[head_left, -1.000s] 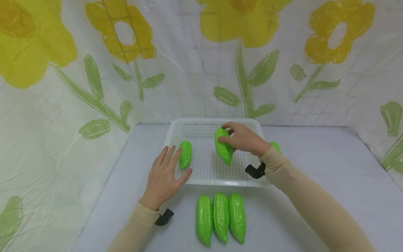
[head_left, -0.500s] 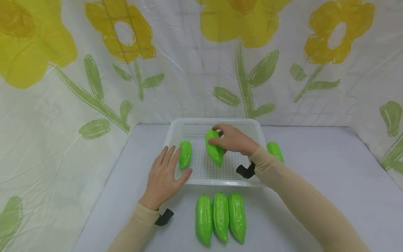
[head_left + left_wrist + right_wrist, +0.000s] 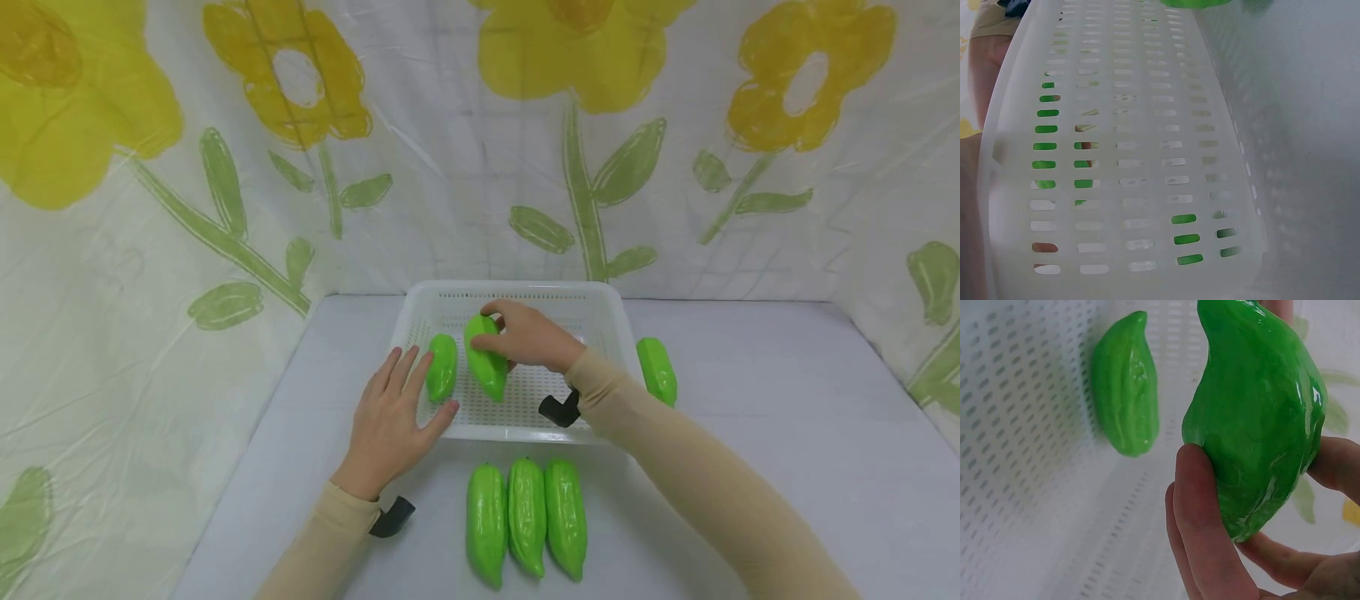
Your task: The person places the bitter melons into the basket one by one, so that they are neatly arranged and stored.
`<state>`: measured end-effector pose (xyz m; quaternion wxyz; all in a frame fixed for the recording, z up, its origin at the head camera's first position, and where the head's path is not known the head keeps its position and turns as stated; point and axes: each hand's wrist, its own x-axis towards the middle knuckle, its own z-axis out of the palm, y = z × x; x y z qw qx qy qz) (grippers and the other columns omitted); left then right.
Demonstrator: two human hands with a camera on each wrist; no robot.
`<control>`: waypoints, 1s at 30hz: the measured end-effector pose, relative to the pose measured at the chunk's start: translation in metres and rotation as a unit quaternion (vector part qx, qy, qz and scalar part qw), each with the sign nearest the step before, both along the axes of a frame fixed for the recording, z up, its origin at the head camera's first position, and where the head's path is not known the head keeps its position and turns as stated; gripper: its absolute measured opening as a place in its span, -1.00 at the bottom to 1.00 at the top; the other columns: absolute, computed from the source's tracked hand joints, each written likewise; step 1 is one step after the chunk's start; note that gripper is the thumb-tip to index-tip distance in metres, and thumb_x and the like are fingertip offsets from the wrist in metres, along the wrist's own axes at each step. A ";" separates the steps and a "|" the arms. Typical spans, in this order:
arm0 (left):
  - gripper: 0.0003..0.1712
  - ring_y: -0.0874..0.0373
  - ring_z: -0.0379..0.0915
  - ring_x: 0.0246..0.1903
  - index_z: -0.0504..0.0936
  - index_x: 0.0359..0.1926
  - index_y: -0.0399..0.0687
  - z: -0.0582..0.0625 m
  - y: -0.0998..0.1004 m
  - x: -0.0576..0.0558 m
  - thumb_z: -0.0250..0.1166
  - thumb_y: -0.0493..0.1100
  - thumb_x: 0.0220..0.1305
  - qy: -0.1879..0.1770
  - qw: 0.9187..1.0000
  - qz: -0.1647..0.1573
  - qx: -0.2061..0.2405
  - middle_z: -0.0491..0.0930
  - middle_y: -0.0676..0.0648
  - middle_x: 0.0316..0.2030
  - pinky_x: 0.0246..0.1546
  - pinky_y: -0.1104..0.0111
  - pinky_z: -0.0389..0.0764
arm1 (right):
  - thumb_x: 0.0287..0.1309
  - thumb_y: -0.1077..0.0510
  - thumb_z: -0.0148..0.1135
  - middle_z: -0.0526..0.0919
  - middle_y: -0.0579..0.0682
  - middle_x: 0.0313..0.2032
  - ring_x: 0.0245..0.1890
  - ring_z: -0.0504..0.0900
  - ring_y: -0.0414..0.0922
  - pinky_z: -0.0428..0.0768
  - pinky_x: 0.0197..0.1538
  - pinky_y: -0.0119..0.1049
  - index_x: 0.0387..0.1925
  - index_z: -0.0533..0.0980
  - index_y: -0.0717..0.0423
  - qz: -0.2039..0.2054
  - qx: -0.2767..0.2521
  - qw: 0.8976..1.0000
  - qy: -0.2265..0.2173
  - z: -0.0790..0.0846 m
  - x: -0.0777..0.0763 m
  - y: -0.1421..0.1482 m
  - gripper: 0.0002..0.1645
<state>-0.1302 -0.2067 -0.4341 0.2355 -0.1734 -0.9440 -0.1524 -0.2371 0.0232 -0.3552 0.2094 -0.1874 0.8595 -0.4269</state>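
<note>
My right hand (image 3: 527, 333) grips a glossy green gourd-like vegetable (image 3: 485, 360) above the white basket (image 3: 507, 435), thumb on one side and fingers on the other. In the right wrist view the held green vegetable (image 3: 1260, 412) fills the upper right, its tapered end upward. Another green vegetable (image 3: 1125, 387) lies in the basket along its left side; it also shows in the head view, (image 3: 442, 367) beside the left fingertips. My left hand (image 3: 392, 421) reaches over the basket's front left corner, fingers spread and fairly straight. Whether it touches the rim I cannot tell.
Three more green vegetables (image 3: 527, 517) lie side by side in front of the basket. One more green vegetable (image 3: 657, 371) lies just right of it on the pale table (image 3: 772, 400). A flower-printed curtain (image 3: 450, 167) hangs behind and at the sides.
My right hand has carried the held vegetable leftward over the basket, closer to the one lying inside. The vegetable right of the basket has come into fuller view. My left hand stays put.
</note>
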 end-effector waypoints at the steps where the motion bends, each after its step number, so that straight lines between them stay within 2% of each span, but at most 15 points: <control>1: -0.10 -0.37 0.25 0.47 0.45 0.44 -0.23 0.000 0.000 0.000 0.25 0.30 0.31 0.001 1.000 0.000 0.001 0.44 -0.39 0.40 0.40 -0.22 0.38 | 0.38 -0.06 0.32 0.58 0.25 0.21 -0.13 0.73 -0.01 0.80 -0.18 -0.17 0.48 0.32 0.19 0.000 0.001 1.000 -0.001 -0.001 0.000 -0.002 -0.21; 6: -0.10 -0.37 0.25 0.47 0.45 0.44 -0.23 -0.001 0.000 0.000 0.24 0.30 0.32 0.001 1.000 -0.002 0.003 0.44 -0.39 0.40 0.40 -0.23 0.38 | 0.39 -0.06 0.31 0.57 0.25 0.20 -0.16 0.73 -0.02 0.80 -0.14 -0.07 0.48 0.31 0.19 0.002 0.001 1.000 -0.006 -0.006 -0.001 -0.010 -0.22; 12: -0.11 -0.37 0.25 0.47 0.44 0.45 -0.24 -0.001 -0.001 0.000 0.21 0.31 0.34 0.001 1.000 -0.003 -0.004 0.43 -0.40 0.40 0.39 -0.23 0.38 | 0.39 -0.04 0.31 0.57 0.27 0.19 -0.21 0.75 -0.03 0.81 -0.18 -0.11 0.48 0.30 0.22 0.009 -0.003 1.000 -0.003 -0.006 0.000 -0.021 -0.21; 18: -0.10 -0.36 0.23 0.48 0.44 0.45 -0.24 0.000 -0.001 0.001 0.24 0.29 0.33 -0.009 1.000 0.002 -0.002 0.42 -0.39 0.41 0.41 -0.22 0.37 | 0.39 -0.01 0.31 0.59 0.25 0.13 -0.25 0.74 -0.04 0.81 -0.16 -0.06 0.47 0.30 0.24 0.008 0.000 1.000 0.005 -0.007 0.000 -0.032 -0.22; 24: -0.10 -0.36 0.24 0.47 0.44 0.45 -0.25 0.000 -0.001 0.000 0.22 0.30 0.33 -0.005 1.000 0.001 -0.003 0.43 -0.39 0.41 0.40 -0.22 0.38 | 0.39 -0.03 0.30 0.60 0.26 0.14 -0.21 0.75 -0.03 0.81 -0.20 -0.11 0.46 0.31 0.25 0.014 0.018 1.000 0.017 -0.009 -0.003 -0.037 -0.23; 30: -0.10 -0.38 0.26 0.46 0.45 0.44 -0.25 0.000 -0.001 0.000 0.21 0.31 0.34 0.003 1.000 -0.003 -0.003 0.44 -0.40 0.40 0.38 -0.23 0.40 | 0.39 -0.04 0.30 0.58 0.24 0.21 -0.18 0.75 -0.03 0.81 -0.22 -0.17 0.46 0.30 0.25 0.007 0.032 0.999 0.005 -0.016 -0.011 -0.038 -0.22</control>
